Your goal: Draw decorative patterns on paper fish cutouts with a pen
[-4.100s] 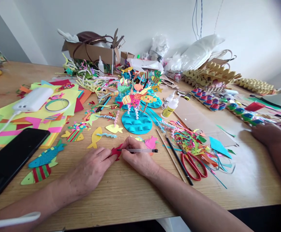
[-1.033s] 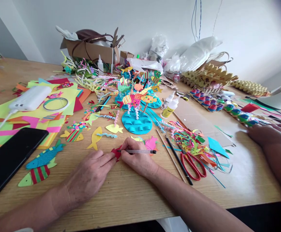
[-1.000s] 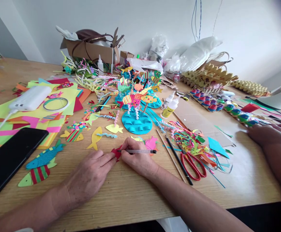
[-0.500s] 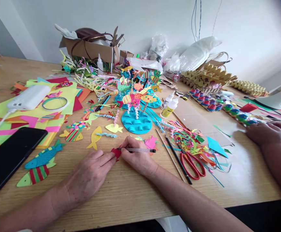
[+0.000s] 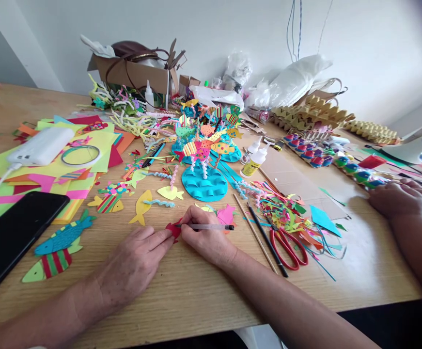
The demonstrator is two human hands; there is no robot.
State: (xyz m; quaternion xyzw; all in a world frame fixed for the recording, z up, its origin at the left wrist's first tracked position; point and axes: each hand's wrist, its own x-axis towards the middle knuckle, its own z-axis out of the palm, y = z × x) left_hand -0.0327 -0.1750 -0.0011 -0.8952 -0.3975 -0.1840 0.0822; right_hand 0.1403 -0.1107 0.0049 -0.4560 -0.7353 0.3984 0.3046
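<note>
Hardly anything shifts: the right hand (image 5: pixel 208 238) still pinches the pen (image 5: pixel 212 227) at the red paper fish (image 5: pixel 175 231), which the left hand (image 5: pixel 135 257) steadies, grip unclear, so marking apparently continues.

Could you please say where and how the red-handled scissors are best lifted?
Probably by the red handle loops, coming from the near side of the table: they lie uncovered and point that way, while the other end reaches into paper scraps.
</note>
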